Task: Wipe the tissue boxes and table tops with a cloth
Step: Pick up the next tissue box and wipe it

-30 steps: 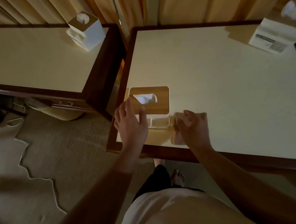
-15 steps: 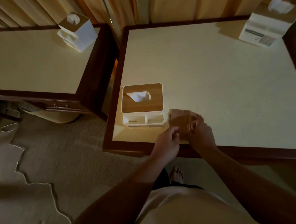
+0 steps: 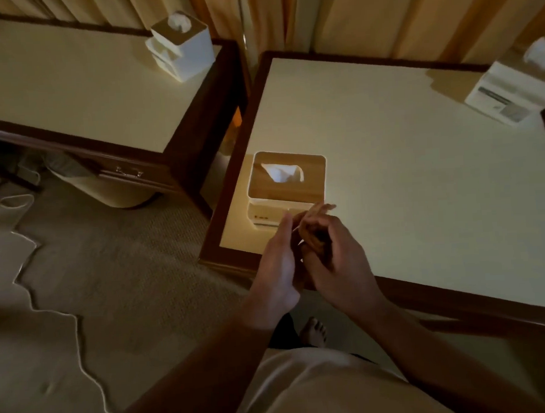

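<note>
1. Right hand (image 3: 337,259): fingers curled, clamped on a bunched brown cloth (image 3: 313,232), which sticks out just past the fingertips.
2. Left hand (image 3: 276,269): fingers straight and together, gripping nothing, just left of the cloth. Cannot tell whether they touch it.
3. Near tissue box (image 3: 287,186): just beyond both sets of fingertips, on the table (image 3: 389,168) corner. It has a wooden lid with a white tissue showing. The small mark on its front is unreadable.
4. Far tissue box (image 3: 508,99): well beyond the right fingers. The printed side label is too small to read.
5. Third tissue box (image 3: 180,43): well beyond and left of the left fingers, on the left table (image 3: 69,90). No writing is visible.
</note>
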A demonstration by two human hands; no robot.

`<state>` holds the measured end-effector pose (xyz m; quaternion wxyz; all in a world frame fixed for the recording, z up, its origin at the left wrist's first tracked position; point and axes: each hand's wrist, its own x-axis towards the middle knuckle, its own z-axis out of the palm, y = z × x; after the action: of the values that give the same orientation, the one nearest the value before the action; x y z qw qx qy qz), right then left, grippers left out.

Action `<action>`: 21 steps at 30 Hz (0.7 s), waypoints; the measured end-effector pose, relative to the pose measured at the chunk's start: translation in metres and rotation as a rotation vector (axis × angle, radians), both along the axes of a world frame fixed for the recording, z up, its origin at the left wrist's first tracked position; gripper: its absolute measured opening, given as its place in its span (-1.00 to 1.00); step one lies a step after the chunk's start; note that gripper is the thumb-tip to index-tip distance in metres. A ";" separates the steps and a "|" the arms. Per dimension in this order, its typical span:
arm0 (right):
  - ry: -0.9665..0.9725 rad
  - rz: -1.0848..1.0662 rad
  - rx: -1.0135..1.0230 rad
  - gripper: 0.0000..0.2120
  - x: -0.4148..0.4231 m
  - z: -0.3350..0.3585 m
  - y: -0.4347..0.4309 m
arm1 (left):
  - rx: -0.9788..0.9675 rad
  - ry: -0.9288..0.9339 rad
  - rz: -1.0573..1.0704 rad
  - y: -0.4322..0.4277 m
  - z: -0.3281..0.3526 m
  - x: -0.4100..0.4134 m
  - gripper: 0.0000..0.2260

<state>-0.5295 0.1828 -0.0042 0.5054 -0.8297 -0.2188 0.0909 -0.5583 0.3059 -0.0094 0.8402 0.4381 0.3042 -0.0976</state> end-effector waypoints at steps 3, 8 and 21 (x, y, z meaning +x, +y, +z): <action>0.018 0.142 0.030 -0.67 -0.003 0.009 0.019 | -0.119 0.007 0.072 0.026 -0.002 -0.010 -0.53; 0.030 0.256 -0.028 -0.71 0.006 0.021 0.054 | -0.361 -0.028 0.231 0.071 -0.008 -0.029 -0.41; -0.240 0.050 -0.805 -0.40 0.037 -0.031 0.120 | 0.147 -0.049 0.320 0.163 -0.038 -0.003 -0.81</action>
<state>-0.4921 0.3030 -0.0348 0.1094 -0.9601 -0.2432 0.0842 -0.5613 0.4692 -0.0476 0.8179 0.4467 0.3557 0.0706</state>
